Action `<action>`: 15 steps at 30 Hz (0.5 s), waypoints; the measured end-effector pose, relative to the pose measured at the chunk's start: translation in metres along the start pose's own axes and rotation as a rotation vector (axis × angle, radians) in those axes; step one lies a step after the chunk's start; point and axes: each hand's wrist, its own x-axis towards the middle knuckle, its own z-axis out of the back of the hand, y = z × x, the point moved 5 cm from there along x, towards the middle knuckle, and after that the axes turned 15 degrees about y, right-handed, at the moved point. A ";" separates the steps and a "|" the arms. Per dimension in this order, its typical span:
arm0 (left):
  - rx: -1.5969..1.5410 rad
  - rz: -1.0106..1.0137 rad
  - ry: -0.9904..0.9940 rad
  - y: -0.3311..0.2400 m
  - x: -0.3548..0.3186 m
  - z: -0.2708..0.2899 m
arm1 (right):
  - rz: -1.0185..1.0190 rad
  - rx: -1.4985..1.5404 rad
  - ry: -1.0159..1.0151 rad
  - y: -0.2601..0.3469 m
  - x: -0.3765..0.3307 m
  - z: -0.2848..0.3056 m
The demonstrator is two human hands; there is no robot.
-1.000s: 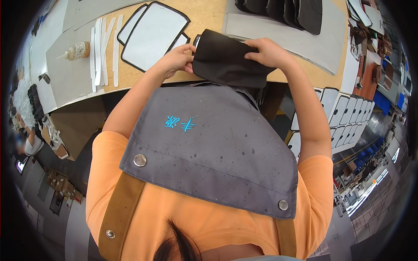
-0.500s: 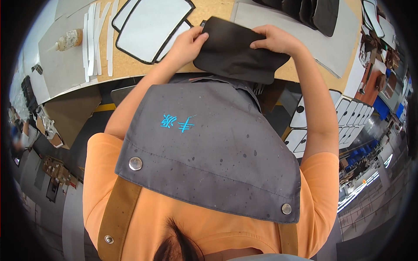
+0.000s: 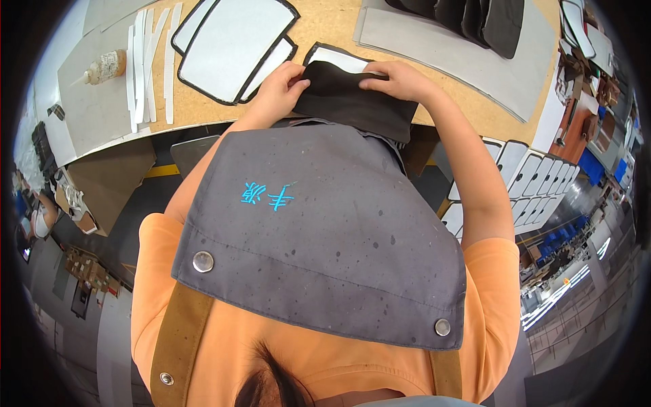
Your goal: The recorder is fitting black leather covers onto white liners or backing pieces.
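A black fabric piece (image 3: 352, 100) lies at the near edge of the wooden table (image 3: 325, 27), partly over a white panel with a black border (image 3: 339, 57). My left hand (image 3: 281, 85) pinches its left top corner. My right hand (image 3: 397, 78) presses on its top right edge. Both hands grip the same piece. My grey apron bib (image 3: 319, 230) and orange shirt fill the lower view.
Two larger white black-edged panels (image 3: 234, 44) lie left of my hands, with white strips (image 3: 146, 61) and a glue bottle (image 3: 105, 66) further left. A grey sheet (image 3: 461, 51) carries dark fabric pieces (image 3: 475, 17). More white panels (image 3: 536, 180) stand below right.
The black piece has been pushed further onto the table and laid flatter over the white panel. Both hands moved forward with it.
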 end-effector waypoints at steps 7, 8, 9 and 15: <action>0.066 0.059 -0.093 0.000 -0.002 0.000 | -0.095 -0.072 -0.164 0.005 0.006 -0.007; 0.014 0.069 -0.145 -0.002 -0.001 0.001 | -0.115 -0.115 -0.197 0.005 0.004 -0.004; -0.039 0.078 -0.197 -0.004 -0.001 0.002 | -0.114 -0.115 -0.201 0.007 0.002 -0.002; 0.073 0.071 -0.266 -0.007 0.003 0.005 | -0.196 -0.142 -0.205 0.005 0.011 0.001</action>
